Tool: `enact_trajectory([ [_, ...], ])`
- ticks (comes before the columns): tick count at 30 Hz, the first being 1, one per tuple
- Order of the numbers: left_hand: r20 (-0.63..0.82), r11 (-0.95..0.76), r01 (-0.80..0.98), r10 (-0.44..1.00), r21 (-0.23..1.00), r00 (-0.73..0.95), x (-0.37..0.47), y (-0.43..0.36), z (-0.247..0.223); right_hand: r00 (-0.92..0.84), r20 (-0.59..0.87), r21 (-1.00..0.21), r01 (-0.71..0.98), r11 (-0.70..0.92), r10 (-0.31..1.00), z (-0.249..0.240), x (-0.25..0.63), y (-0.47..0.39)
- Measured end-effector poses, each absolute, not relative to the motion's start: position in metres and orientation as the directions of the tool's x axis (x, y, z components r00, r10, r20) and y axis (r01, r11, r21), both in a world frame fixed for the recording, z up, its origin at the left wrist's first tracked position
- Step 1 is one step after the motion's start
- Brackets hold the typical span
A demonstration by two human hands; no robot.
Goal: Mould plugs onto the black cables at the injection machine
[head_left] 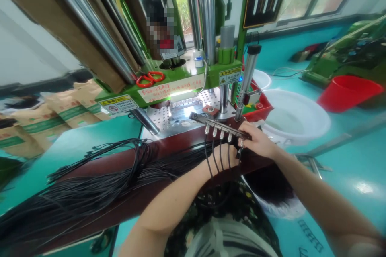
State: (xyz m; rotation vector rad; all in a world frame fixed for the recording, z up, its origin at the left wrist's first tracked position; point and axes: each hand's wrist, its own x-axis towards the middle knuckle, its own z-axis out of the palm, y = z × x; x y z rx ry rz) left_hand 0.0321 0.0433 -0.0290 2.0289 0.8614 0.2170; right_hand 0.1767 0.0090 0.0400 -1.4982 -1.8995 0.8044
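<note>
A metal bar (pixel 221 125) with several connectors along its lower edge slants in front of the green press. My right hand (pixel 256 139) is closed around the bar's right end. Thin black cables (pixel 220 152) hang down from the connectors. Just below the bar, my left hand (pixel 226 160) is closed near the rightmost connector, with fingers round a cable; the hanging cables pass over the back of this hand. Behind the bar, a metal mold block (pixel 187 106) sits on the perforated press plate (pixel 159 119).
Bundled black cables (pixel 99 184) cover the dark red ledge at left. Red-handled scissors (pixel 150 79) lie on the green press frame (pixel 181 73). At right are a metal post (pixel 248 80), a red tray (pixel 265 108), a white tub (pixel 297 114) and a red bucket (pixel 346 92).
</note>
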Motion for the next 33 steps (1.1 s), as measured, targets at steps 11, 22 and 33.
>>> enact_trajectory([
  [11, -0.217, 0.609, -0.193, 0.534, 0.770, 0.817, 0.004, 0.041, -0.035, -0.116, -0.055, -0.779, 0.626, 0.030, 0.992, 0.023, 0.180, 0.019],
  [22, -0.308, 0.673, -0.269, 0.608, 0.689, 0.732, -0.002, 0.040, -0.035, -0.140, -0.087, -0.734, 0.678, 0.031, 0.986, 0.023, 0.170, 0.037],
  [33, -0.369, 0.695, -0.279, 0.627, 0.662, 0.686, -0.002, 0.041, -0.027, -0.164, -0.120, -0.734, 0.679, 0.024, 0.979, 0.019, 0.168, 0.045],
])
